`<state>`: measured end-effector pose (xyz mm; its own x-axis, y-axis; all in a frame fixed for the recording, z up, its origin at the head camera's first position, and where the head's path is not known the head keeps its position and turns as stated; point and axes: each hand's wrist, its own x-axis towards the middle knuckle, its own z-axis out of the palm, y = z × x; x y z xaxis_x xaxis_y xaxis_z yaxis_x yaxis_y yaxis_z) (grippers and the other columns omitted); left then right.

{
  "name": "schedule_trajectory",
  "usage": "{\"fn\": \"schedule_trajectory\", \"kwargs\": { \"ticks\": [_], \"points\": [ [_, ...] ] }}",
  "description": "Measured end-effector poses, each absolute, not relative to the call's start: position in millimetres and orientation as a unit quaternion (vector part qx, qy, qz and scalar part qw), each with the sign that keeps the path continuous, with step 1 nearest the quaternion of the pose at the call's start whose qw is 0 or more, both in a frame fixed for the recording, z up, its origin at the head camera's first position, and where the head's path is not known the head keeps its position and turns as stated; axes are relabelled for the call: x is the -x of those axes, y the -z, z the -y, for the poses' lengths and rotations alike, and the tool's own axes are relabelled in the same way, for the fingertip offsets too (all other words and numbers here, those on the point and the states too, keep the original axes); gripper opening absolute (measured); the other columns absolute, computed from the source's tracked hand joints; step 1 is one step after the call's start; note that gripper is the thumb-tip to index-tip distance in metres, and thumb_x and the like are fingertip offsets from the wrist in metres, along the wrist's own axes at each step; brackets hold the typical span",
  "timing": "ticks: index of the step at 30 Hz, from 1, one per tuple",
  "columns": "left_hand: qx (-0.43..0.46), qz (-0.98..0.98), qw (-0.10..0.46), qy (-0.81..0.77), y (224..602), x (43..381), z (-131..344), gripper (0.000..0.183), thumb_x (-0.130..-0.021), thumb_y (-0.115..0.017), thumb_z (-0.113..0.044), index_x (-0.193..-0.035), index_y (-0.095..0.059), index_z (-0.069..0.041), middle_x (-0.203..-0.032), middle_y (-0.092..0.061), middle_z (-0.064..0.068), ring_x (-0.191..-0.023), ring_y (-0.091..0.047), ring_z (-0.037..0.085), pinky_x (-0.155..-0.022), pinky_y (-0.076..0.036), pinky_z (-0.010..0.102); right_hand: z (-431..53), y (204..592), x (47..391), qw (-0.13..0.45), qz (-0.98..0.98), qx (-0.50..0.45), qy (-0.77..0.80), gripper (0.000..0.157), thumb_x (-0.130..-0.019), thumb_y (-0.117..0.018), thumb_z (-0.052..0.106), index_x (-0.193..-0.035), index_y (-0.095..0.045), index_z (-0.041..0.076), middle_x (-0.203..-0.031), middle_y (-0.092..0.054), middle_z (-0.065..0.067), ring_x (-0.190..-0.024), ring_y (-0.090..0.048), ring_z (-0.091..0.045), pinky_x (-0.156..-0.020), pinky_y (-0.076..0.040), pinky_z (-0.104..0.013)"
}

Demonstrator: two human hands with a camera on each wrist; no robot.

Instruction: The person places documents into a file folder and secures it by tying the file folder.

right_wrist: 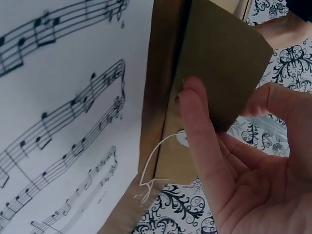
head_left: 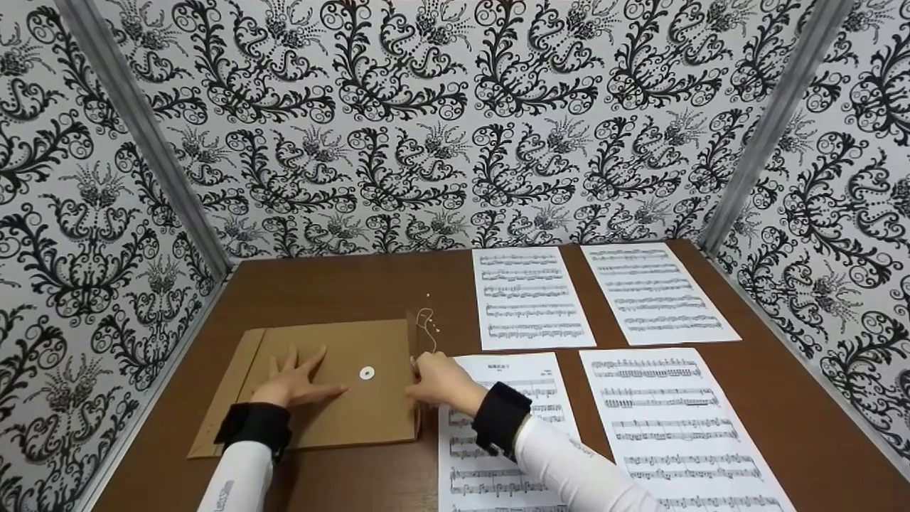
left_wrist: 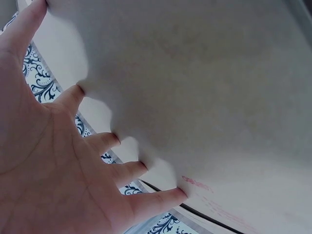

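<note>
A brown kraft paper string-tie envelope (head_left: 338, 419) lies on the left half of the table, its white button disc (head_left: 367, 372) facing up. My left hand (head_left: 295, 382) rests on it with fingers spread wide; in the left wrist view the fingertips (left_wrist: 175, 194) press against its surface. At the envelope's right end, my right hand (head_left: 442, 380) pinches the edge by the flap. The right wrist view shows those fingers (right_wrist: 202, 126) at a brown panel (right_wrist: 226, 58), with a second button partly hidden behind one finger. A thin pale string (head_left: 425, 321) trails off beyond this hand.
Sheet music pages lie on the right side of the brown table (head_left: 341, 284): a near sheet (head_left: 498, 455) under my right forearm, another near sheet (head_left: 675, 434), a far sheet (head_left: 530, 299) and a far right sheet (head_left: 657, 295). Patterned walls (head_left: 455, 128) enclose the table.
</note>
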<state>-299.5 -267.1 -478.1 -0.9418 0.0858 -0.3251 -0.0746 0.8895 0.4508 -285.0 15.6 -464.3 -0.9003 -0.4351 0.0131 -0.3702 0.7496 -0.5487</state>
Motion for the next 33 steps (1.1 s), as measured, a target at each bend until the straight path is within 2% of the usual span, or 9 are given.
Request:
{"fn": "schedule_trajectory", "kwargs": {
  "ticks": [3, 7, 11, 13, 16, 20, 23, 29, 33],
  "points": [
    [-0.001, -0.957, 0.171, -0.234, 477.7, 299.3, 266.9, 0.112, -0.082, -0.069, -0.07, -0.164, -0.02, -0.011, -0.165, 0.006, 0.041, -0.147, 0.011, 0.071, -0.112, -0.004, 0.087, -17.6, 468.7, 287.8, 0.059, -0.932, 0.214, 0.285, 0.049, -0.082, -0.071, 0.012, -0.055, -0.032, 0.02, -0.052, -0.031, 0.009, -0.046, -0.03, -0.007, -0.049, -0.024, -0.021],
    [0.0, -0.957, 0.17, -0.233, 477.6, 299.1, 265.7, 0.112, -0.082, -0.069, -0.07, -0.164, -0.02, -0.011, -0.165, 0.005, 0.041, -0.147, 0.01, 0.07, -0.112, -0.006, 0.087, -19.6, 472.2, 292.1, 0.077, -0.929, 0.211, 0.294, 0.04, -0.08, -0.075, 0.011, -0.056, -0.044, 0.017, -0.053, -0.048, 0.006, -0.046, -0.042, -0.007, -0.049, -0.032, -0.02],
    [-0.004, -0.958, 0.167, -0.232, 477.3, 299.7, 265.2, 0.111, -0.083, -0.069, -0.07, -0.163, -0.021, -0.011, -0.165, 0.004, 0.041, -0.147, 0.01, 0.07, -0.113, -0.007, 0.086, -20.9, 472.6, 298.9, 0.105, -0.93, 0.208, 0.285, 0.034, -0.078, -0.08, 0.012, -0.059, -0.052, 0.011, -0.056, -0.056, 0.002, -0.053, -0.053, -0.012, -0.055, -0.038, -0.022],
    [-0.005, -0.958, 0.167, -0.232, 477.0, 299.7, 265.4, 0.111, -0.083, -0.068, -0.07, -0.163, -0.02, -0.011, -0.165, 0.004, 0.041, -0.147, 0.01, 0.07, -0.113, -0.006, 0.086, -21.9, 473.4, 302.0, 0.123, -0.927, 0.206, 0.288, 0.035, -0.078, -0.082, 0.013, -0.06, -0.053, 0.012, -0.058, -0.061, -0.002, -0.057, -0.063, -0.019, -0.057, -0.043, -0.022],
    [-0.004, -0.958, 0.169, -0.233, 477.4, 299.6, 266.3, 0.111, -0.083, -0.068, -0.07, -0.164, -0.02, -0.011, -0.165, 0.005, 0.041, -0.148, 0.011, 0.069, -0.113, -0.006, 0.086, -24.7, 475.5, 304.3, 0.164, -0.907, 0.201, 0.332, 0.032, -0.082, -0.081, 0.009, -0.064, -0.054, 0.011, -0.069, -0.072, -0.016, -0.069, -0.077, -0.034, -0.06, -0.057, -0.024],
    [-0.002, -0.957, 0.172, -0.232, 478.3, 299.6, 266.3, 0.111, -0.083, -0.067, -0.071, -0.164, -0.019, -0.012, -0.165, 0.006, 0.04, -0.148, 0.012, 0.069, -0.111, -0.006, 0.087, -30.8, 478.7, 304.8, 0.188, -0.882, 0.2, 0.383, 0.018, -0.083, -0.079, 0.002, -0.075, -0.062, 0.003, -0.079, -0.073, -0.025, -0.075, -0.077, -0.043, -0.056, -0.06, -0.026],
    [-0.002, -0.957, 0.172, -0.233, 478.8, 299.8, 265.8, 0.111, -0.083, -0.067, -0.071, -0.164, -0.019, -0.013, -0.165, 0.006, 0.04, -0.148, 0.012, 0.069, -0.111, -0.005, 0.088, -35.0, 480.1, 305.0, 0.184, -0.875, 0.205, 0.399, 0.012, -0.081, -0.079, 0.0, -0.085, -0.068, -0.004, -0.079, -0.074, -0.021, -0.064, -0.075, -0.034, -0.054, -0.058, -0.023],
    [-0.004, -0.958, 0.172, -0.23, 477.8, 299.4, 266.6, 0.111, -0.082, -0.067, -0.072, -0.164, -0.021, -0.013, -0.165, 0.006, 0.039, -0.148, 0.013, 0.068, -0.108, -0.006, 0.09, -40.8, 481.3, 303.2, 0.209, -0.849, 0.188, 0.447, 0.019, -0.083, -0.074, -0.004, -0.101, -0.071, -0.009, -0.085, -0.074, -0.015, -0.06, -0.071, -0.017, -0.061, -0.063, -0.03],
    [-0.001, -0.958, 0.176, -0.225, 476.4, 298.9, 267.1, 0.111, -0.082, -0.067, -0.073, -0.164, -0.02, -0.014, -0.166, 0.006, 0.038, -0.148, 0.012, 0.068, -0.106, -0.006, 0.092, -44.1, 481.3, 302.0, 0.216, -0.831, 0.193, 0.475, 0.012, -0.083, -0.071, -0.006, -0.095, -0.069, -0.007, -0.077, -0.069, -0.003, -0.056, -0.063, -0.005, -0.059, -0.061, -0.026]
  ]
}}
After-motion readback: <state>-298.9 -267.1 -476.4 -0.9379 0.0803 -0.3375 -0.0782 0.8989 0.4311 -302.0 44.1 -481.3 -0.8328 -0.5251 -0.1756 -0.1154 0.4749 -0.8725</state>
